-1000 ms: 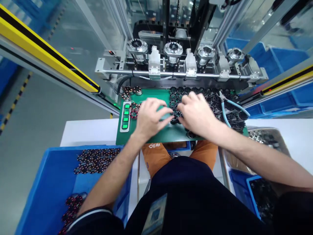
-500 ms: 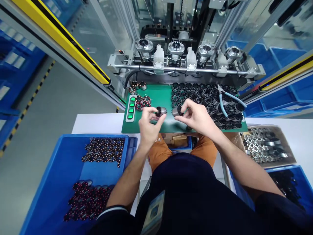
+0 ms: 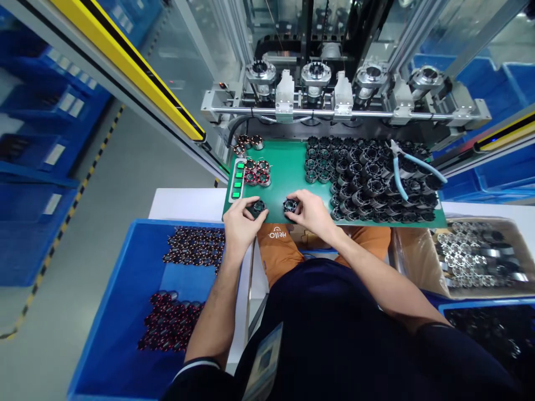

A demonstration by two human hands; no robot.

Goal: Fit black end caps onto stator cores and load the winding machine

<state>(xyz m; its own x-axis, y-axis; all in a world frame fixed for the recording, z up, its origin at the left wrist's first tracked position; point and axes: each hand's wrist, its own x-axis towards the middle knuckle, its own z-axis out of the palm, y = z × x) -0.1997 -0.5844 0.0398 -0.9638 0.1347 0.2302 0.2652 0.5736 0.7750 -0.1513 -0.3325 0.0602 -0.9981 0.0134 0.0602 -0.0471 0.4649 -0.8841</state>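
My left hand (image 3: pixel 243 223) pinches a black motor stator core (image 3: pixel 259 206) between thumb and fingers at the front edge of the green mat (image 3: pixel 288 164). A second black stator core (image 3: pixel 290 205) is gripped by my right hand (image 3: pixel 311 213), a short way to the right. Both cores have their toothed open ends facing up, at mat level. Beyond my left hand stand several stators wound with red and copper wire (image 3: pixel 257 172). Right of my right hand, many unwound black stator cores (image 3: pixel 363 178) stand in packed rows.
Blue-handled pliers (image 3: pixel 401 167) lie across the black cores. A winding machine (image 3: pixel 317 83) spans the back, with green-lit buttons (image 3: pixel 237 181) at the mat's left. A blue bin (image 3: pixel 121 289) holds wound stators; a carton (image 3: pixel 480 256) at right holds metal rings.
Both hands have lowered the cores, which were tilted sideways in the air, to the front of the mat with their open ends up. The head view has shifted slightly left.
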